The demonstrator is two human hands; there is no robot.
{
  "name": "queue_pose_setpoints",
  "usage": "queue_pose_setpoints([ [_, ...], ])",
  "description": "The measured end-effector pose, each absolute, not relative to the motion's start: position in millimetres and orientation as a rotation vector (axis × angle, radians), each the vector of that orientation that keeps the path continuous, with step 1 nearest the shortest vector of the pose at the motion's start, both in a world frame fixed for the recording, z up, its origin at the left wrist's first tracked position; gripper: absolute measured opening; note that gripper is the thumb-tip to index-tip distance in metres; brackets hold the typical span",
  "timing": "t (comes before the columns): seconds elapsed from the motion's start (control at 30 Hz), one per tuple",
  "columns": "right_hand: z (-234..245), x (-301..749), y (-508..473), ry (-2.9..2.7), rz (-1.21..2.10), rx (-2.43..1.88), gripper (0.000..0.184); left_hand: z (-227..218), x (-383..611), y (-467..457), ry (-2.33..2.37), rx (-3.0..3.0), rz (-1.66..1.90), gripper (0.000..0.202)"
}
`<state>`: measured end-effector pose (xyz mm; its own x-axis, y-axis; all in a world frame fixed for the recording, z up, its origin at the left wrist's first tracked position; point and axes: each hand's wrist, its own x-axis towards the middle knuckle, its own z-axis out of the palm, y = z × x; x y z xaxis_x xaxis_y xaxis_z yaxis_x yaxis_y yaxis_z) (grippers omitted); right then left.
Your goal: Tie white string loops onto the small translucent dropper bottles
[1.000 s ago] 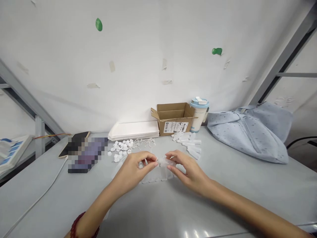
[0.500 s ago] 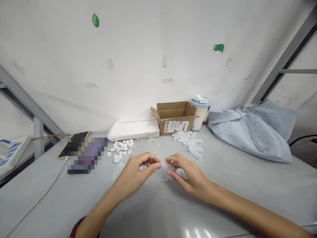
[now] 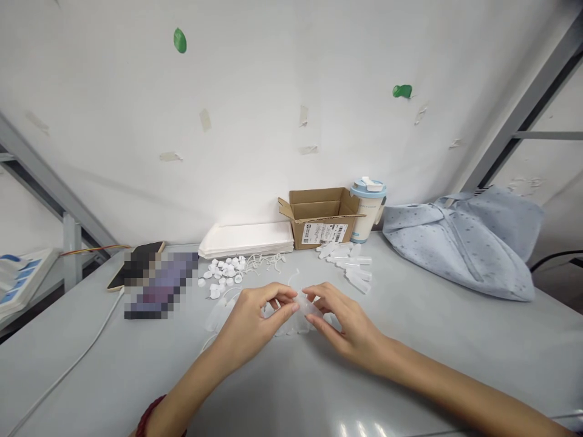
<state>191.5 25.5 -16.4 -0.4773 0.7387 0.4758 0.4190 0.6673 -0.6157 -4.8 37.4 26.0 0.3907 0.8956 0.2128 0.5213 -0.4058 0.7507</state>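
A small translucent plastic bottle (image 3: 310, 306) is held above the table by my right hand (image 3: 348, 318), thumb below and fingers above. At its narrow left end, the thumb and forefinger of my left hand (image 3: 259, 311) are pinched together; what lies between those fingertips is too small to make out. A thin pale strand (image 3: 295, 276) sticks up just behind the fingertips. Beneath and behind both hands lie more translucent bottles (image 3: 298, 326), partly hidden. White caps (image 3: 230, 267) are scattered beyond my left hand, beside a heap of thin white cords (image 3: 268, 261).
More translucent bottles (image 3: 357, 276) lie beyond my right hand. Along the wall stand a white stack (image 3: 248, 238), an open cardboard box (image 3: 323, 230) and a lidded cup (image 3: 367, 212). A blue cloth bag (image 3: 455, 249) sits right; phones (image 3: 161, 285) and a cable (image 3: 77, 364) lie left.
Both hands stay nearly in place, with the bottle tilted slightly differently between them. The pale strand now stands up behind the fingertips, and a white cord shows beside my left wrist.
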Motion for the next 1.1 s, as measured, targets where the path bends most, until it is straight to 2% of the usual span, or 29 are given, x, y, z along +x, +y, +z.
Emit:
queue_pose_setpoints([
  [0.17,-17.1,191.4,26.8,-2.096,0.619,-0.892,0.04,16.5,-4.3,35.9,1.092,2.257,0.924,0.022],
  [0.53,-7.4,190.1,26.0,-1.812,0.962,-1.019,0.025,12.8,-2.5,34.4,0.91,2.492,0.92,0.035],
  [0.73,-3.4,191.1,28.5,-1.653,1.138,-1.046,0.025,10.1,-1.7,32.8,0.889,2.525,0.915,0.035],
  [0.97,-2.2,187.9,25.3,-1.665,1.119,-1.064,0.027,13.8,-0.9,32.5,0.968,2.499,1.023,0.025],
  [1.1,-3.4,188.2,24.4,-1.656,1.151,-1.079,0.026,14.9,0.7,32.6,0.986,2.587,1.101,0.029],
])
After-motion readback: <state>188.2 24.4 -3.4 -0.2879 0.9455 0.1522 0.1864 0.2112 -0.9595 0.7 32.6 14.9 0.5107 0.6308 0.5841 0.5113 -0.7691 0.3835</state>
